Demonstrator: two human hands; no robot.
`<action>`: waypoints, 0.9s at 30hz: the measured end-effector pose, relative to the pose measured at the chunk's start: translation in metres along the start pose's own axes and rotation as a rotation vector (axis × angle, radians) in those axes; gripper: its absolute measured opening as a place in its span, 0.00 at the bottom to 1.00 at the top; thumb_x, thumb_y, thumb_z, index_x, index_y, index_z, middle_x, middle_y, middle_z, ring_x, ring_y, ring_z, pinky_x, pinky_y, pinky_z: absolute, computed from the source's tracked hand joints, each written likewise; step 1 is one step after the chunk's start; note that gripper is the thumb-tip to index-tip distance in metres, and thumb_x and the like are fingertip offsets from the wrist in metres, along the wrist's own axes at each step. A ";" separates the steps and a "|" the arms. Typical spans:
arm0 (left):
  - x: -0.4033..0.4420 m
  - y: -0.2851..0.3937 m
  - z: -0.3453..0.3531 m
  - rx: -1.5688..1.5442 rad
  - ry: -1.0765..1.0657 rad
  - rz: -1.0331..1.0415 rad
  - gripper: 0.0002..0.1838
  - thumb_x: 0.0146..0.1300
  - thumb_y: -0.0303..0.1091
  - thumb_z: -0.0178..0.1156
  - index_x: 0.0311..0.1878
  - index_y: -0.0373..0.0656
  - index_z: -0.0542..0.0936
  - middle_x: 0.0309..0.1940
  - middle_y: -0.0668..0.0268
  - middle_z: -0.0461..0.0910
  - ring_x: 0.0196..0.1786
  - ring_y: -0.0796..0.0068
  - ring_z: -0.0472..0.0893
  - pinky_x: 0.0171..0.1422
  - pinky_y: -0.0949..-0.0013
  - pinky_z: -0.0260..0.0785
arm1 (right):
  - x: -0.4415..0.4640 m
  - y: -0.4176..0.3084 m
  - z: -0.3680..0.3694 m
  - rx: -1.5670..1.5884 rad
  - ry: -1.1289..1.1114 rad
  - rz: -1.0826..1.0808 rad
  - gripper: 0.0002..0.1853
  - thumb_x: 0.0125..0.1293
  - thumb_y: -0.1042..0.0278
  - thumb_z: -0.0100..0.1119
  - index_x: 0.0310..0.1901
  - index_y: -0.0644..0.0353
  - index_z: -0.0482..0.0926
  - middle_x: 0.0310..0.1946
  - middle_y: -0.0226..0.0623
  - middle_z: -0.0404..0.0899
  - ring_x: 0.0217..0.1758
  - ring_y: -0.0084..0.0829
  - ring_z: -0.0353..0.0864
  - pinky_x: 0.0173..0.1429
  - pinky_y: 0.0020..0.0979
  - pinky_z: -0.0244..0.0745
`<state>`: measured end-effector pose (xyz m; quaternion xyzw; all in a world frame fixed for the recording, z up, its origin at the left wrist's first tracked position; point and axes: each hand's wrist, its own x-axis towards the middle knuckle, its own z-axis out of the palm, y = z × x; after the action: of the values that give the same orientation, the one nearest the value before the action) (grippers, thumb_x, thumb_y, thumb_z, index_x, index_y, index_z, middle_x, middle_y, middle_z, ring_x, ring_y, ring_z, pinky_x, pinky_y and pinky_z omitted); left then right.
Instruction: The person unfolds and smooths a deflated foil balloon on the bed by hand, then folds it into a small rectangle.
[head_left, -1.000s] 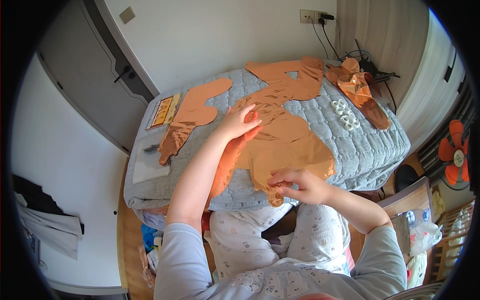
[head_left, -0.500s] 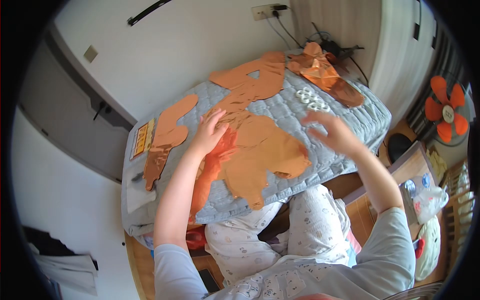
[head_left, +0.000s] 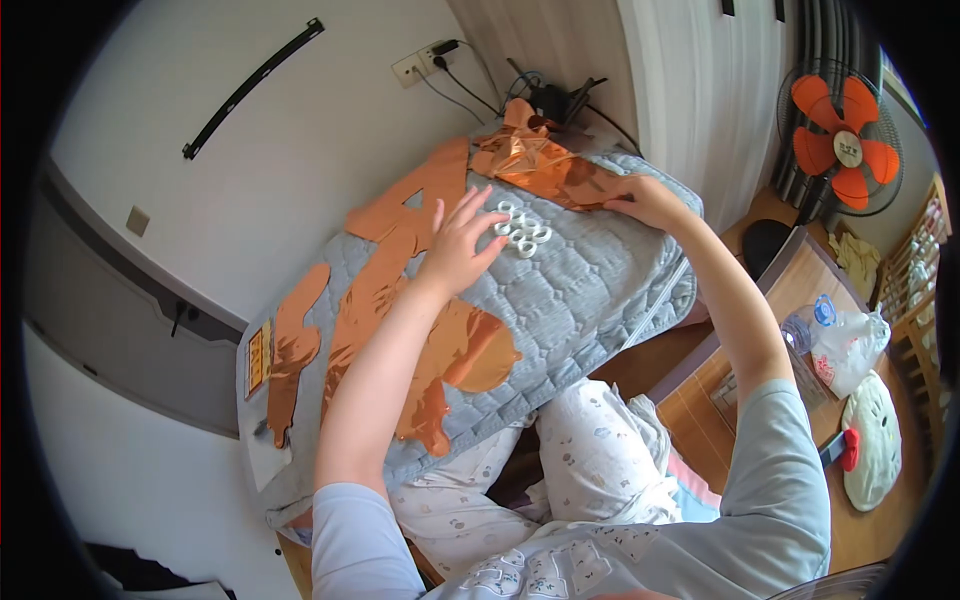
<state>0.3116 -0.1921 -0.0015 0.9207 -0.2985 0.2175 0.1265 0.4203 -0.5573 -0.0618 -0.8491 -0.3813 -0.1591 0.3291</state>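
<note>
My right hand point(head_left: 648, 203) pinches the near end of a shiny copper foil piece point(head_left: 545, 168) at the far right of the quilted grey bed point(head_left: 590, 290). My left hand point(head_left: 462, 243) hovers with fingers spread, just left of a cluster of white rings point(head_left: 524, 230). Below and left of it lies a large crumpled copper foil piece point(head_left: 470, 345), partly hidden by my left forearm. Another copper foil shape point(head_left: 292, 350) rests at the bed's left side.
An orange-bladed fan point(head_left: 846, 148) stands at the right. Cables and plugs run from a wall socket point(head_left: 420, 66) behind the bed. A yellow card point(head_left: 259, 358) lies at the left edge. A plastic bag point(head_left: 850, 350) and bottle are at the right.
The view has turned right. My right hand has moved from the large foil piece to the far-right foil and closed on its end. My left hand has moved right, near the rings.
</note>
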 end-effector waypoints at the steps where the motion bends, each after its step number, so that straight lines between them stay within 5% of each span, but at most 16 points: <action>1: 0.013 0.006 0.009 -0.015 -0.007 -0.016 0.16 0.70 0.43 0.65 0.59 0.55 0.84 0.78 0.61 0.68 0.82 0.55 0.63 0.86 0.35 0.33 | 0.002 -0.004 -0.002 0.053 -0.003 0.076 0.11 0.63 0.66 0.71 0.44 0.62 0.89 0.43 0.46 0.89 0.47 0.47 0.87 0.55 0.39 0.79; 8: 0.083 0.033 0.063 -0.096 -0.078 -0.118 0.16 0.68 0.45 0.67 0.57 0.55 0.84 0.63 0.70 0.82 0.71 0.69 0.76 0.84 0.43 0.43 | 0.016 0.027 0.015 0.287 0.031 0.232 0.12 0.62 0.61 0.73 0.42 0.60 0.90 0.38 0.42 0.90 0.41 0.37 0.88 0.50 0.35 0.80; 9: 0.089 0.038 0.069 -0.057 -0.021 -0.082 0.14 0.67 0.44 0.67 0.53 0.54 0.86 0.55 0.73 0.85 0.64 0.70 0.80 0.79 0.50 0.51 | 0.016 0.029 0.016 0.363 0.035 0.240 0.12 0.63 0.60 0.74 0.41 0.60 0.90 0.37 0.40 0.90 0.41 0.35 0.88 0.50 0.34 0.79; 15: 0.106 0.048 0.096 -0.037 -0.009 -0.110 0.09 0.67 0.44 0.67 0.42 0.52 0.88 0.47 0.75 0.87 0.53 0.72 0.83 0.66 0.59 0.58 | 0.021 0.030 0.015 0.423 -0.022 0.373 0.11 0.65 0.60 0.73 0.40 0.60 0.90 0.36 0.34 0.90 0.41 0.26 0.85 0.50 0.30 0.78; 23: 0.107 0.046 0.108 0.029 0.051 -0.087 0.09 0.66 0.43 0.69 0.44 0.52 0.87 0.47 0.74 0.86 0.52 0.70 0.83 0.67 0.59 0.58 | 0.026 0.043 0.029 0.513 0.008 0.433 0.12 0.70 0.60 0.68 0.42 0.62 0.88 0.37 0.32 0.89 0.41 0.22 0.84 0.50 0.29 0.78; 25: 0.107 0.048 0.109 0.032 0.073 -0.074 0.10 0.65 0.43 0.69 0.45 0.52 0.87 0.47 0.74 0.86 0.53 0.69 0.83 0.67 0.58 0.59 | 0.026 0.043 0.028 0.447 -0.020 0.468 0.18 0.66 0.47 0.69 0.47 0.50 0.91 0.42 0.34 0.91 0.49 0.29 0.88 0.61 0.32 0.78; 27: 0.107 0.049 0.110 0.028 0.147 -0.039 0.10 0.64 0.43 0.71 0.44 0.52 0.85 0.47 0.74 0.86 0.55 0.68 0.83 0.67 0.57 0.59 | 0.023 0.038 0.026 0.419 0.012 0.437 0.15 0.68 0.53 0.68 0.45 0.56 0.90 0.39 0.34 0.90 0.44 0.26 0.86 0.55 0.31 0.78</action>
<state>0.3954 -0.3241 -0.0417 0.9096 -0.2671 0.2862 0.1395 0.4650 -0.5454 -0.0857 -0.8238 -0.2124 -0.0075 0.5256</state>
